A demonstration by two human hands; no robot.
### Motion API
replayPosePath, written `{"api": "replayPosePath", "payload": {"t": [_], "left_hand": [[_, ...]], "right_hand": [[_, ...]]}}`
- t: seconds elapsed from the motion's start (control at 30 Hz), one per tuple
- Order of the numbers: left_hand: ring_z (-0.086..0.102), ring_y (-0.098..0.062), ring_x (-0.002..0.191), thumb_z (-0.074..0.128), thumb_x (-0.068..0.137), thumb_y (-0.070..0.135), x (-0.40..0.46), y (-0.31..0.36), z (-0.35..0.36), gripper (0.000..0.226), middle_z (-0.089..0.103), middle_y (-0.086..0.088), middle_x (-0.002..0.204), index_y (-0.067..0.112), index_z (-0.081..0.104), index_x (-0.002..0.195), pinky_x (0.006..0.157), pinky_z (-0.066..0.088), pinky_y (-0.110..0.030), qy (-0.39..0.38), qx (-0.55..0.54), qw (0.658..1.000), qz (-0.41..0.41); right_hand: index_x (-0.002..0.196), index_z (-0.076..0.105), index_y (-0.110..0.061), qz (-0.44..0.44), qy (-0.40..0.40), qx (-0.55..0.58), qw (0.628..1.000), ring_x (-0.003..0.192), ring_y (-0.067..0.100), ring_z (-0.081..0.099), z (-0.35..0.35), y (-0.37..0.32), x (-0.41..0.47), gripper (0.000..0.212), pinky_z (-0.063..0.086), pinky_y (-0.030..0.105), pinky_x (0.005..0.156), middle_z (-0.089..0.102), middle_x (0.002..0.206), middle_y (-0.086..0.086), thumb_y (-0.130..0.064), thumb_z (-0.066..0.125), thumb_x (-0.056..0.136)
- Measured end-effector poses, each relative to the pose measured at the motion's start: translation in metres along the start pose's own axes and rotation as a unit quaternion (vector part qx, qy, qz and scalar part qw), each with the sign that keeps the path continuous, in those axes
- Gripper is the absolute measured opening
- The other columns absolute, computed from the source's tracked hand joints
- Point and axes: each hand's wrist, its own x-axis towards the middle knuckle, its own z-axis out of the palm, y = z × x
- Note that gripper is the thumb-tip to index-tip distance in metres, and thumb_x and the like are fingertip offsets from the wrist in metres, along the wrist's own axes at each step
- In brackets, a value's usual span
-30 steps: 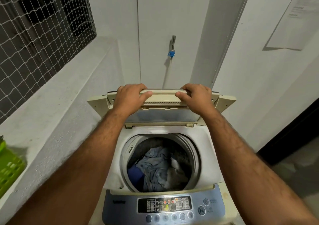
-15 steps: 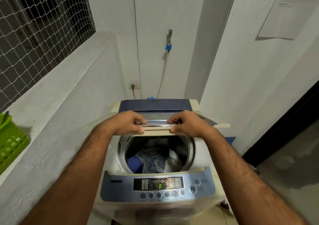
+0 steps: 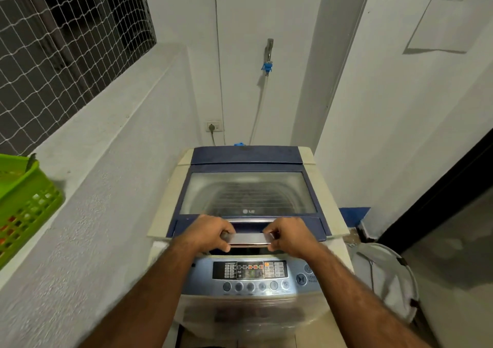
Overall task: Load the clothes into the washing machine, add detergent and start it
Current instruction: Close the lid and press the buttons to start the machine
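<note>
A cream top-loading washing machine (image 3: 165,203) stands below me. Its blue lid (image 3: 248,192) with a frosted window lies nearly flat over the drum, and a thin dark gap shows under the lid's front edge. My left hand (image 3: 206,231) and my right hand (image 3: 289,237) both grip the silver handle (image 3: 248,239) at the front of the lid. The clothes in the drum are hidden under the lid. The control panel (image 3: 249,270) in front of the handle is lit, with a row of round buttons below the display.
A green plastic basket (image 3: 24,203) sits on the grey ledge (image 3: 88,139) at the left. A white mesh hamper (image 3: 384,275) stands on the floor to the right of the machine. A tap with a hose (image 3: 268,54) and a wall socket (image 3: 213,126) are behind it.
Both hands have brought the folded lid down from upright to almost flat over the drum. The clothes, visible before, are now covered.
</note>
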Motion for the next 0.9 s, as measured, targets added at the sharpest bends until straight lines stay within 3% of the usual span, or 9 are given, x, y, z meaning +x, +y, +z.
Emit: {"api": "replayPosePath", "payload": {"t": [0.07,0.13,0.27,0.37,0.47,0.57,0.67,0.77,0.9], "left_hand": [[0.057,-0.013,0.075,0.077,0.074,0.028,0.002,0.0,0.011,0.018,0.058,0.011,0.071,0.025,0.059,0.072,0.07,0.043,-0.026,0.017,0.036,0.999,0.012],[0.053,-0.011,0.075,0.073,0.076,0.029,0.003,0.0,0.021,0.026,0.055,0.012,0.068,0.028,0.05,0.065,0.07,0.035,-0.026,0.03,0.048,0.998,0.013],[0.061,-0.02,0.087,0.063,0.083,0.04,0.006,-0.003,0.03,0.02,0.068,0.0,0.088,0.021,0.06,0.08,0.072,0.032,-0.029,0.02,0.069,0.997,0.035],[0.06,-0.022,0.093,0.059,0.082,0.057,0.009,-0.009,0.037,0.044,0.068,-0.003,0.099,0.014,0.063,0.096,0.079,0.035,-0.033,0.008,0.063,0.997,0.035],[0.059,-0.021,0.097,0.056,0.083,0.061,0.011,-0.015,0.045,0.051,0.067,-0.002,0.103,0.014,0.063,0.102,0.091,0.036,-0.036,0.003,0.065,0.997,0.037],[0.055,-0.015,0.106,0.046,0.079,0.076,0.007,-0.022,0.056,0.069,0.062,0.002,0.113,0.02,0.058,0.116,0.111,0.027,-0.041,-0.011,0.064,0.997,0.043],[0.032,-0.019,0.139,0.017,0.057,0.095,-0.004,-0.029,0.074,0.119,0.039,-0.002,0.148,0.017,0.033,0.144,0.119,0.006,-0.042,-0.017,0.072,0.995,0.064],[-0.011,-0.015,0.148,0.022,0.058,0.092,-0.016,-0.028,0.089,0.125,-0.007,-0.001,0.161,0.014,0.001,0.154,0.118,-0.01,-0.037,0.005,0.074,0.995,0.068],[-0.025,-0.015,0.144,0.016,0.051,0.095,-0.02,-0.029,0.098,0.131,-0.022,-0.001,0.159,0.016,-0.009,0.153,0.118,-0.012,-0.039,0.008,0.078,0.995,0.057]], "right_hand": [[0.089,0.071,-0.038,0.012,0.0,0.0,1.0,0.092,0.01,0.062,0.01,0.001,-0.003,0.019,0.041,0.03,0.095,0.071,0.094,-0.011,-0.029,0.08,0.076],[0.116,0.07,-0.028,0.03,-0.001,0.001,1.0,0.104,0.013,0.064,0.02,0.003,-0.003,0.036,0.039,0.036,0.107,0.073,0.111,-0.008,-0.028,0.077,0.08],[0.123,0.067,-0.024,0.043,0.016,0.007,0.999,0.111,0.016,0.063,0.034,0.003,-0.006,0.03,0.034,0.039,0.112,0.071,0.119,-0.004,-0.024,0.06,0.094],[0.125,0.064,-0.025,0.054,0.009,0.009,0.998,0.111,0.017,0.062,0.043,0.002,-0.012,0.03,0.031,0.04,0.112,0.07,0.117,-0.004,-0.03,0.052,0.098],[0.123,0.061,-0.025,0.048,0.016,0.014,0.999,0.112,0.016,0.059,0.052,0.003,-0.021,0.03,0.027,0.048,0.114,0.066,0.118,-0.005,-0.037,0.05,0.097],[0.14,0.048,-0.023,0.043,0.009,0.019,0.999,0.143,0.015,0.034,0.06,0.001,-0.033,0.046,0.014,0.049,0.121,0.044,0.151,-0.005,-0.044,0.045,0.099],[0.154,0.026,-0.021,0.048,0.017,0.011,0.999,0.152,0.013,0.004,0.073,-0.004,-0.043,0.063,0.003,0.045,0.122,0.013,0.164,-0.004,-0.051,0.039,0.1],[0.157,0.015,-0.021,0.067,0.021,-0.015,0.997,0.152,0.013,-0.005,0.089,-0.006,-0.047,0.077,-0.002,0.046,0.121,0.002,0.165,-0.004,-0.065,0.025,0.094],[0.157,0.006,-0.021,0.086,0.027,-0.049,0.995,0.151,0.013,-0.012,0.102,-0.007,-0.047,0.092,-0.007,0.05,0.121,-0.008,0.164,-0.006,-0.072,0.003,0.08]]}}
